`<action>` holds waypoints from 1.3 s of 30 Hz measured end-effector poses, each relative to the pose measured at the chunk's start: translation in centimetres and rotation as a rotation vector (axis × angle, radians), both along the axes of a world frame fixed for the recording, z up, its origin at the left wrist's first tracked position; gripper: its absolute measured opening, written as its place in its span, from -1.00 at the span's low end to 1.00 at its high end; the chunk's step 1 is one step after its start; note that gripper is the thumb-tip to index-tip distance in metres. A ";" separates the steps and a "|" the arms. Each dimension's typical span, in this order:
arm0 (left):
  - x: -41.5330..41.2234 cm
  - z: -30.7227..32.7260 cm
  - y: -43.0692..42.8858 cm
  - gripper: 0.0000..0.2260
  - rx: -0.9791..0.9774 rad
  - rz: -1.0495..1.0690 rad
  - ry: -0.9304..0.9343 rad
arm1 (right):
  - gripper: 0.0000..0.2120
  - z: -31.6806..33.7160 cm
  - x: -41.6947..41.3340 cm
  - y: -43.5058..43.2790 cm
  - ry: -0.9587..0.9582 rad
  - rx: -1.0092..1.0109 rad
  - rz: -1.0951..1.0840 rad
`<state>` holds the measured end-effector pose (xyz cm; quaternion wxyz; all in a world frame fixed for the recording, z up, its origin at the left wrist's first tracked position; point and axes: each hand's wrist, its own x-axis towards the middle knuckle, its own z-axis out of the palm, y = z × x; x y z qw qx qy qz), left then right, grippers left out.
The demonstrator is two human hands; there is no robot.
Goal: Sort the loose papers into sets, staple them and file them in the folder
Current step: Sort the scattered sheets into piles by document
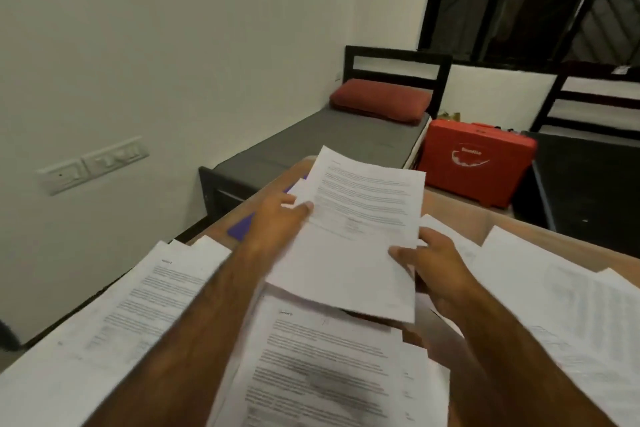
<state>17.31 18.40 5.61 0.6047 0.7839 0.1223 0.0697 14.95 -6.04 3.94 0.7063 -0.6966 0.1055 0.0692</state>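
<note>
Below both grips, the wooden table (pixel 460 210) carries three loose spreads of printed sheets: the left pile (pixel 114 315) lies outward of the left forearm, the middle pile (pixel 322 367) sits directly beneath the held papers, and the right pile (pixel 568 295) lies just beyond the right wrist. Raised between the hands, the held sheaf (pixel 349 236) is thin, flat white paper, its long axis running away from the body and tipped to the right. A purple folder (pixel 242 227) peeks out beyond the left hand, so that hand is nearer for filing. The left hand (pixel 280 215) pinches the sheaf's left edge, thumb on top; the right hand (pixel 436 263) clamps the lower right edge.
</note>
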 end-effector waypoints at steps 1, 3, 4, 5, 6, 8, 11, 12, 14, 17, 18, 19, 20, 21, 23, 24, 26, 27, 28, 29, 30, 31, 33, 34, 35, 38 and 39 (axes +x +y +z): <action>1.1 0.4 1.1 -0.87 0.062 0.020 -0.007 | -0.69 -0.3 1.6 1.5 0.018 0.027 -0.014; 2.5 1.3 3.0 -0.87 0.215 0.080 0.002 | -0.63 -1.1 4.6 4.0 0.037 0.047 -0.041; 3.1 1.4 3.8 -0.80 0.285 0.104 0.009 | -0.62 -1.6 5.9 4.9 0.045 0.042 -0.054; 3.5 1.2 4.5 -0.77 0.362 0.117 0.028 | -0.62 -1.9 7.0 5.8 0.050 0.038 -0.068; 3.6 0.8 5.1 -0.76 0.462 0.117 0.045 | -0.63 -2.3 8.0 6.4 0.055 0.026 -0.082; 3.4 -0.2 5.5 -0.80 0.614 0.100 0.061 | -0.63 -3.0 9.2 7.4 0.066 -0.045 -0.085; 2.2 -1.5 4.8 -0.89 0.635 0.039 0.060 | -0.67 -4.0 9.0 7.7 0.021 -0.206 -0.059; 1.7 -1.7 4.2 -0.86 0.629 0.024 0.048 | -0.70 -4.1 8.6 7.5 -0.008 -0.267 -0.078; 0.8 -2.1 2.6 -0.85 0.594 -0.011 0.041 | -0.72 -4.3 7.5 6.5 -0.044 -0.396 -0.142; -0.5 -2.0 -0.7 -0.87 0.522 -0.101 0.051 | -0.69 -4.3 5.5 4.5 -0.048 -0.502 -0.176; -1.2 -2.0 -2.1 -0.88 0.531 -0.140 0.054 | -0.71 -4.1 4.5 3.7 -0.030 -0.510 -0.170; -1.9 -1.9 -3.5 -0.87 0.536 -0.177 0.051 | -0.75 -3.7 3.5 2.8 -0.015 -0.512 -0.162; -2.5 -2.0 -5.1 -0.86 0.530 -0.215 0.048 | -0.79 -3.4 2.1 1.7 0.000 -0.501 -0.162; -3.2 -2.0 -6.8 -0.86 0.523 -0.246 0.046 | -0.82 -3.0 0.6 0.6 0.003 -0.481 -0.167; -4.7 -2.2 -10.1 -0.90 0.515 -0.305 0.035 | -0.88 -2.5 -3.1 -1.9 -0.010 -0.433 -0.190; -5.5 -2.4 -12.0 -0.94 0.498 -0.339 0.022 | -0.90 -2.2 -5.2 -3.5 -0.027 -0.421 -0.197; -7.6 -2.9 -16.8 -0.96 0.526 -0.432 -0.005 | -0.95 -2.3 -9.3 -7.7 -0.062 -0.478 -0.203; -8.8 -3.0 -18.8 -0.96 0.557 -0.470 -0.020 | -0.95 -2.4 -11.0 -9.6 -0.072 -0.524 -0.206; -10.1 -3.3 -21.4 -0.95 0.567 -0.517 -0.036 | -0.96 -2.7 -12.9 -12.1 -0.066 -0.579 -0.234; -11.5 -3.5 -23.8 -0.94 0.564 -0.565 -0.049 | -0.96 -3.0 -14.7 -14.7 -0.058 -0.641 -0.274; -12.8 -3.9 -26.2 -0.94 0.556 -0.621 -0.057 | -0.96 -3.4 -16.5 -17.2 -0.040 -0.711 -0.319; -14.1 -4.2 -28.3 -0.95 0.545 -0.679 -0.069 | -0.96 -3.6 -18.3 -19.7 -0.017 -0.782 -0.363; -15.9 -5.4 -31.8 -0.93 0.552 -0.801 -0.121 | -0.92 -4.4 -21.9 -24.1 0.022 -0.926 -0.435; -16.5 -6.1 -33.3 -0.90 0.576 -0.846 -0.145 | -0.88 -4.8 -23.4 -25.9 0.019 -1.000 -0.468; -17.1 -6.8 -34.8 -0.85 0.602 -0.881 -0.166 | -0.83 -5.4 -25.0 -27.8 0.014 -1.071 -0.499; -18.7 -8.2 -38.2 -0.69 0.680 -0.910 -0.209 | -0.61 -7.0 -28.4 -31.1 0.088 -1.209 -0.500; -19.1 -8.7 -39.1 -0.62 0.751 -0.901 -0.220 | -0.54 -7.6 -29.2 -31.5 0.131 -1.247 -0.459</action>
